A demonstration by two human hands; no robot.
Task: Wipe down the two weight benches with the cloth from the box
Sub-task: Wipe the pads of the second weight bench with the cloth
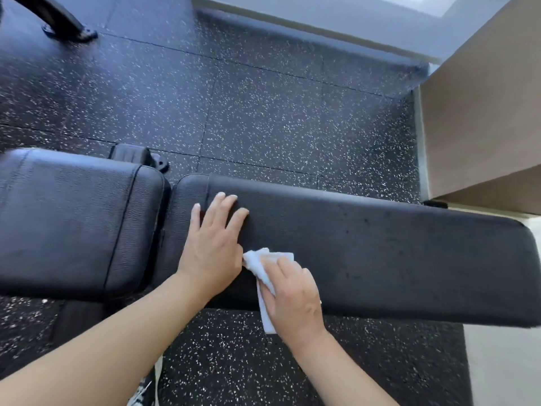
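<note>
Your right grip (288,291) lies with relaxed fingers pressing the white cloth (265,269) flat onto the long black desk (395,259). Just beside it, your left grip (215,238) rests spread on the pad, touching the cloth's edge.

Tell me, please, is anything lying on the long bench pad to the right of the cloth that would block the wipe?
Nothing visible does. The right hand presses the white cloth on the long bench pad, whose surface to the right lies bare. The left hand rests flat on the other side.
</note>
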